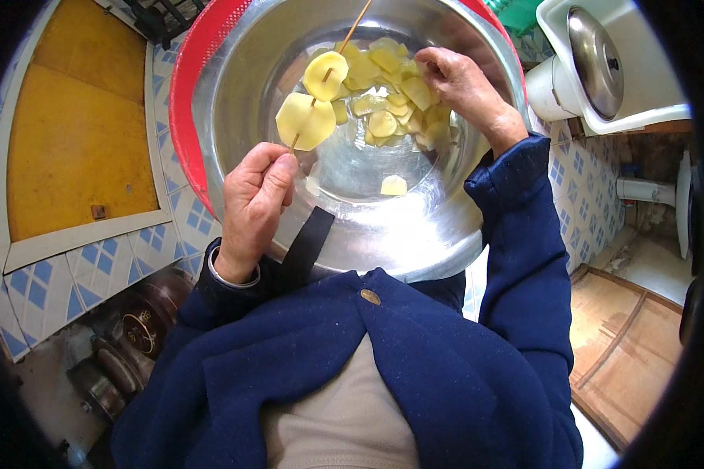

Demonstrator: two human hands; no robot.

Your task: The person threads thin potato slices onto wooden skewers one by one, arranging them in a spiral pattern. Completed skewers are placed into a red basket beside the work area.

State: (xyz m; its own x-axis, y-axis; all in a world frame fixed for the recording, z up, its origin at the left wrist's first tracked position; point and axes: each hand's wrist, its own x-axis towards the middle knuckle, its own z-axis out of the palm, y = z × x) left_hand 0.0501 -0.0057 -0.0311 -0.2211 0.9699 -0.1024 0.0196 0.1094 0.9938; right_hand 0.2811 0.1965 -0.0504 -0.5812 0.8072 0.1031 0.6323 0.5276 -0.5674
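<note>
My left hand (257, 199) grips the near end of a thin wooden skewer (355, 24) between thumb and fingers. Threaded on it are two pale yellow slices, apparently potato: a larger slice (305, 122) close to my fingers and a smaller slice (325, 76) farther along. Below them is a wide stainless steel basin (381, 234), with a heap of similar slices (382, 123) on its far and right side. One lone slice (393, 186) lies nearer me. My right hand (463, 85) reaches over the heap's right edge, fingers curled; whether they pinch a slice is hidden.
A red plastic basket (185, 111) shows around the basin's outer rim. At right stands a white tub (660, 64) with a metal lid (595, 63) in it, beside a white bucket (554, 94). Brown jars (144, 328) sit lower left; a wooden panel (622, 346) lies lower right.
</note>
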